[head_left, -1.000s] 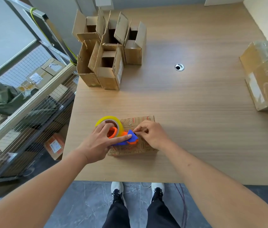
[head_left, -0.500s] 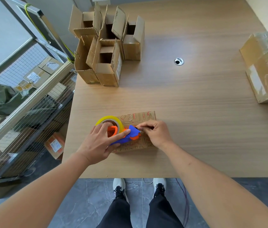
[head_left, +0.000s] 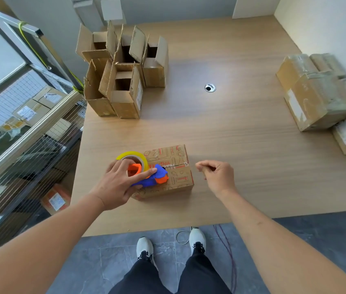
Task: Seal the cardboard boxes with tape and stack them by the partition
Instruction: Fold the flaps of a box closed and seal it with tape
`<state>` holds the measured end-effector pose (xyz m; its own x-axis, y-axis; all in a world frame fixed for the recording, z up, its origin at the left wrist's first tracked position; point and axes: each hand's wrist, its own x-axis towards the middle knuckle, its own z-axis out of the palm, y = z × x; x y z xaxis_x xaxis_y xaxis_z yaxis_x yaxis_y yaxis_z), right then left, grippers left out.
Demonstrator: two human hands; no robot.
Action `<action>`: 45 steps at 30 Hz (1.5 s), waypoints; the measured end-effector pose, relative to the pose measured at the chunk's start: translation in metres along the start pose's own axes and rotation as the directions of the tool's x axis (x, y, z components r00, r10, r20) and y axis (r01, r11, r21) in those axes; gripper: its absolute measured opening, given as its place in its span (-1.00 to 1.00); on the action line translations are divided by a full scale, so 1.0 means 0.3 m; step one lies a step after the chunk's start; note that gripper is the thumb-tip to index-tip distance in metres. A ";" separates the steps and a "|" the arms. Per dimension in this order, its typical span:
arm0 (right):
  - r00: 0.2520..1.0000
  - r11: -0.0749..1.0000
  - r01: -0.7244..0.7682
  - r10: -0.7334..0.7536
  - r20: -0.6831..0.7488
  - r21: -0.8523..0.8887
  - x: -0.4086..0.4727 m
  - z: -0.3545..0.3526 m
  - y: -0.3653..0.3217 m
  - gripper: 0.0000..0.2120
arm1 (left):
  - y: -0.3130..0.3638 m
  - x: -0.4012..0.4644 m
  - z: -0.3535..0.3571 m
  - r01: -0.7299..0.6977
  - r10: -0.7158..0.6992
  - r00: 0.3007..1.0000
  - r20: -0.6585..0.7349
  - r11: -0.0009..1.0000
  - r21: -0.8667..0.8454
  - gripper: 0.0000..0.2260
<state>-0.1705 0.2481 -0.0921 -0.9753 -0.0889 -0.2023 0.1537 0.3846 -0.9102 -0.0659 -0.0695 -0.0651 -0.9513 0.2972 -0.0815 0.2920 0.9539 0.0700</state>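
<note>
A small printed cardboard box point(head_left: 181, 182) lies closed on the wooden table point(head_left: 242, 134) near its front edge. On the box's left end rests a blue and orange tape dispenser point(head_left: 157, 179) with a yellow-rimmed tape roll point(head_left: 131, 155); my left hand point(head_left: 115, 184) grips it, fingers over the roll. Just past the box's right end, my right hand point(head_left: 218, 177) hovers with thumb and forefinger pinched together, apparently on the end of the clear tape, which is hard to make out.
Several open, unsealed boxes point(head_left: 123, 98) stand at the table's back left. Taped boxes point(head_left: 316, 96) are stacked at the right by the white partition point(head_left: 326, 24). A cable hole point(head_left: 210, 88) is mid-table. A wire-mesh rack point(head_left: 25, 132) with parcels runs along the left.
My right hand has moved from the dispenser's front rightward past the box's right end, fingers still pinched. My left hand stays on the dispenser. The head camera has tilted up.
</note>
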 end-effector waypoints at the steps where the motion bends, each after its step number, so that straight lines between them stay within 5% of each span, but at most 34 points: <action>1: 1.000 1.000 -0.017 0.017 0.004 -0.007 0.002 -0.014 0.000 -0.81 | 0.003 0.003 0.001 0.001 -0.001 1.000 0.001 1.000 0.000 -0.48; 8: 0.970 0.968 -0.236 0.230 0.085 0.081 0.057 -0.006 -0.009 -0.88 | 0.013 0.007 0.006 0.041 -0.041 0.999 0.030 0.999 -0.028 -0.48; 22: 0.925 0.933 -0.361 0.358 0.131 0.000 0.137 0.043 0.006 -0.90 | 0.003 0.016 0.012 0.053 -0.050 0.998 0.048 0.996 -0.067 -0.50; 29: 0.865 0.861 -0.493 0.470 0.174 0.125 0.136 0.088 0.041 -0.94 | -0.001 0.015 0.048 0.051 -0.050 0.999 0.016 0.996 -0.075 -0.53; 35: 0.788 0.720 -0.611 0.591 0.169 0.330 0.118 0.116 0.043 -0.39 | 0.004 0.015 0.052 0.048 -0.048 0.999 -0.008 0.996 -0.080 -0.53; 38: 0.859 0.823 -0.507 0.509 0.064 0.257 0.099 0.169 0.037 -0.66 | 0.007 0.018 0.047 0.040 -0.041 0.999 -0.014 0.995 -0.090 -0.51; 41: 0.957 0.959 -0.275 0.267 -0.113 -0.062 0.087 0.219 0.025 -0.80 | 0.008 0.016 0.038 0.035 -0.035 0.999 -0.006 0.995 -0.094 -0.49; 45: 0.863 0.835 -0.481 0.504 -0.023 0.266 0.078 0.225 0.038 -0.81 | 0.009 0.012 0.033 0.027 -0.027 1.000 -0.007 0.995 -0.094 -0.48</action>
<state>-0.1808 0.1882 -0.1316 -0.7682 0.1384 -0.6251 0.6395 0.1193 -0.7595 -0.0674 -0.0653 -0.0750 -0.9596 0.2706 -0.0769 0.2558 0.9532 0.1612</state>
